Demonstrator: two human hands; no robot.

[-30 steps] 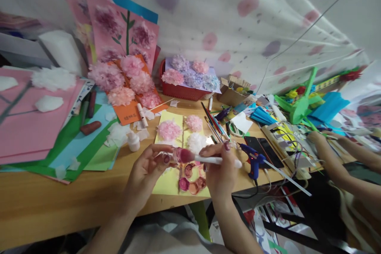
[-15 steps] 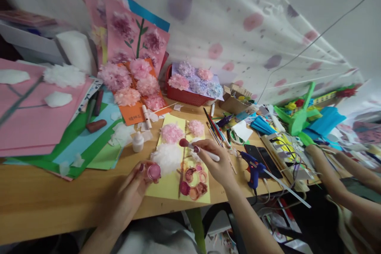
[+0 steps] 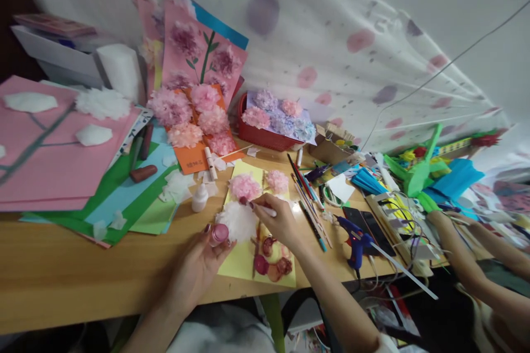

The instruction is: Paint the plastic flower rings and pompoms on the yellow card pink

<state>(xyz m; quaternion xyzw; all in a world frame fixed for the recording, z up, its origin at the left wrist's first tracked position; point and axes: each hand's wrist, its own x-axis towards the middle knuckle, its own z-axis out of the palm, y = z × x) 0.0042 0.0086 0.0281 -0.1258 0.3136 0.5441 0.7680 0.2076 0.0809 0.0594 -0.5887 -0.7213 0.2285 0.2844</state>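
My left hand [image 3: 203,259] is closed round a small pot of pink powder [image 3: 219,234], its top facing up. Between the fingers of my right hand [image 3: 278,219] is a makeup brush [image 3: 265,210] with a dark pink head. The brush head is over the upper edge of a fluffy white paper flower [image 3: 237,222]; whether it touches cannot be made out. Two pink paper flowers, one of them the larger [image 3: 244,186], lie on the same yellow sheet [image 3: 232,268]. A palette with stained wells [image 3: 273,270] sits below my right hand.
A white glue bottle [image 3: 200,198] stands left of the yellow sheet. Pencils and brushes [image 3: 310,204] lie to its right, then a blue glue gun [image 3: 355,240] with a long stick and cables. Another person's arms [image 3: 459,248] reach in at far right. A red basket [image 3: 260,135] stands behind.
My right hand has moved the brush left and down, from above the palette to the white flower. My left hand still holds the pot, its fingers now near the flower. The view has shifted slightly.
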